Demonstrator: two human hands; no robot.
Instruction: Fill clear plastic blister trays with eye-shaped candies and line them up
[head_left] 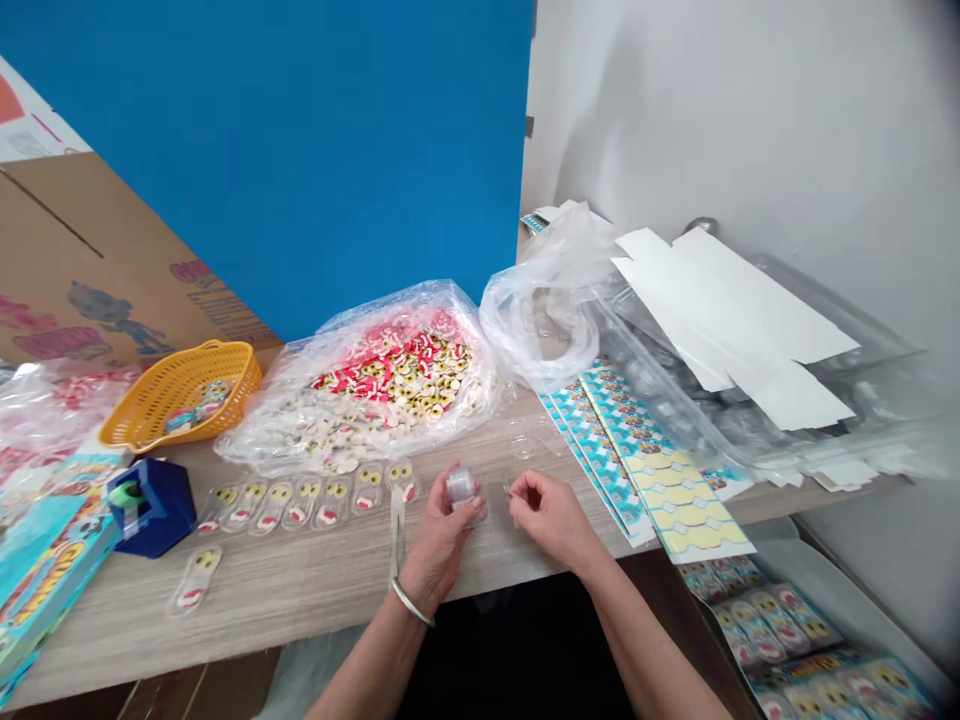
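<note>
our left hand [439, 540] grips a small clear plastic piece [460, 488], our right hand [547, 518] pinches something too thin to make out, near a row of clear packets [304, 503] on the tabletop [225, 610].

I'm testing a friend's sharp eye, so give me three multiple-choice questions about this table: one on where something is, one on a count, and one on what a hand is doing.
1. Where is the yellow basket relative to the clear plastic bag of eye-shaped pieces?
A) To its left
B) Inside it
C) To its right

2. How many bangles show on the left wrist?
A) Two
B) One
C) Three

3. What is the left hand holding?
A) The yellow basket
B) Nothing
C) A small clear plastic piece

Answers:
1. A, the basket sits left of the bag.
2. B, a single silver band shows.
3. C, its fingers grip the clear piece.
</note>
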